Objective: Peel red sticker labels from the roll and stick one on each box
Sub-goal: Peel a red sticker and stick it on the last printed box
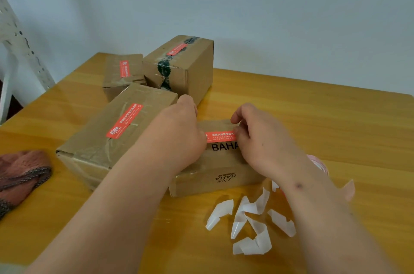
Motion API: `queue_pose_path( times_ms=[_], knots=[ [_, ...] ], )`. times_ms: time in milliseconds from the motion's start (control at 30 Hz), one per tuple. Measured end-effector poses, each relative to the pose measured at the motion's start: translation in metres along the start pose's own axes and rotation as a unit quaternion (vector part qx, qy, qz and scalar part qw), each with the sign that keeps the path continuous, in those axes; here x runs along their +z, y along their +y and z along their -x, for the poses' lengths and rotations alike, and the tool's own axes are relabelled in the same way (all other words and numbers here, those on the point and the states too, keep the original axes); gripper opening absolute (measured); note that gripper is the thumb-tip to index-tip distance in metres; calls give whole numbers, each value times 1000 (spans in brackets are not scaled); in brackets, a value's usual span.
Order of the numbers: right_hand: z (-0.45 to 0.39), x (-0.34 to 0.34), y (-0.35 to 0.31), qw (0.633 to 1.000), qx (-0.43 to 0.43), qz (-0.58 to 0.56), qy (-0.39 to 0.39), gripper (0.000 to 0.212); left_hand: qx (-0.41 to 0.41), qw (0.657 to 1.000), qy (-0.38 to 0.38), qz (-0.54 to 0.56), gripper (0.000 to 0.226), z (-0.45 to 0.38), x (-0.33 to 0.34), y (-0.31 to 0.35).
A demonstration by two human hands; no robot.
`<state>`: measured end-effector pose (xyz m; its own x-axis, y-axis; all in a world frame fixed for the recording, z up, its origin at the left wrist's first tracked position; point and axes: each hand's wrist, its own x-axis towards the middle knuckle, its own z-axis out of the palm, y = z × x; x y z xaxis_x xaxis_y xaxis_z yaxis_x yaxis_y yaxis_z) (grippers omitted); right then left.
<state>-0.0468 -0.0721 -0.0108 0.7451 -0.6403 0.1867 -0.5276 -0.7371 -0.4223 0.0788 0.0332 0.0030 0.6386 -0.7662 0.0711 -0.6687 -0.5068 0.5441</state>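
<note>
Between the two hands, a red sticker label (220, 136) lies flat across the top of the near box (220, 161), just above the black "BAHA" print. Right hand (262, 139) has its fingers curled, fingertips pinching the label's right end. Left hand (181, 132) covers the label's left end and rests on the box top; fingers are hidden behind the back of the hand, so can't tell how they're set. The near box sits on the wooden worktop (324, 121), its front face showing an upside-down "INS BAHA" mark. Left of the left hand, touching or just beside the near box: a bigger flat box (107, 139) with a red label (124, 121) stuck diagonally on top. Beyond the left hand: a tall box (186, 67) with dark tape and a red label (177, 49) on its top, and left of that a small box (122, 76) with a red label (124, 68) on it. Under and toward the camera from the right forearm: a scatter of curled white backing strips (251, 222) on the worktop. Behind the right wrist, part of a pinkish sticker roll (318, 165) shows, mostly hidden. Far left of the left arm, at the worktop edge: a reddish-brown knit cloth (22, 172).
</note>
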Motion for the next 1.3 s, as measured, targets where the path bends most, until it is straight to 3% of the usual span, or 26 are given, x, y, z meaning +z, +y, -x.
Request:
queue_pose_path(
  times_ms=[400,867,1300],
  knots=[
    [0,4,4,999,-36,22,13,14,8,999,10,-29,25,3,5,-1],
    [-3,4,5,999,-25,29,14,15,38,996,3,-82,6,-2,16,-9],
    [7,2,-8,994,-28,79,71,24,29,996,-4,-79,4,1,15,-7]
  ],
)
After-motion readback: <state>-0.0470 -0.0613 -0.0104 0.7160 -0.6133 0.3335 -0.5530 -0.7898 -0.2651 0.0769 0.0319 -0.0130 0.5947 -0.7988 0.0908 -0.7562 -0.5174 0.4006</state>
